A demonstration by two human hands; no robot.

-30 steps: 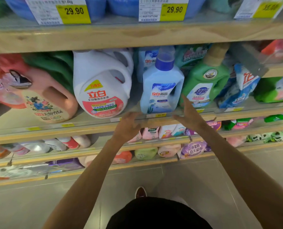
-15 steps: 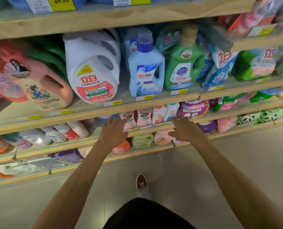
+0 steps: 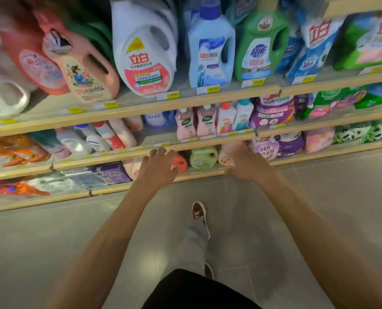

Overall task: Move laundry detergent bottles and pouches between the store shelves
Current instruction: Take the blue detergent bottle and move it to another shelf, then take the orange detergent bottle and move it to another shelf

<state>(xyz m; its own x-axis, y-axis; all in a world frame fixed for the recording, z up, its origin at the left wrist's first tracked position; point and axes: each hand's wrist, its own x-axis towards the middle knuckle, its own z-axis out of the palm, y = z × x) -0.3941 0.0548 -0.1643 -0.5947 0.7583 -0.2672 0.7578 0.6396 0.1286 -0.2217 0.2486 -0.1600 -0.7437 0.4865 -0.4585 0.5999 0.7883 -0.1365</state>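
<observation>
Both my arms reach down toward the lowest shelf point(image 3: 109, 188). My left hand point(image 3: 157, 167) hovers with spread fingers in front of an orange-capped bottle point(image 3: 179, 163), holding nothing. My right hand point(image 3: 244, 162) is at a pale pink bottle point(image 3: 225, 156) lying on that shelf; its fingers are hidden, so whether it touches the bottle is unclear. Between the two hands lies a light green bottle point(image 3: 203, 157). Higher up stand a white jug point(image 3: 144, 52), a light blue bottle point(image 3: 211, 50) and a green bottle point(image 3: 260, 47).
Purple pouches point(image 3: 279, 146) lie right of my right hand, and small pink bottles point(image 3: 194, 123) stand on the shelf above. A flat purple pack point(image 3: 109, 172) lies to the left. The grey tiled floor point(image 3: 51, 241) and my red shoe point(image 3: 199, 211) are below.
Both hands have dropped from the edge of the shelf with the light blue bottle down to the bottom shelf, and the view has tilted downward.
</observation>
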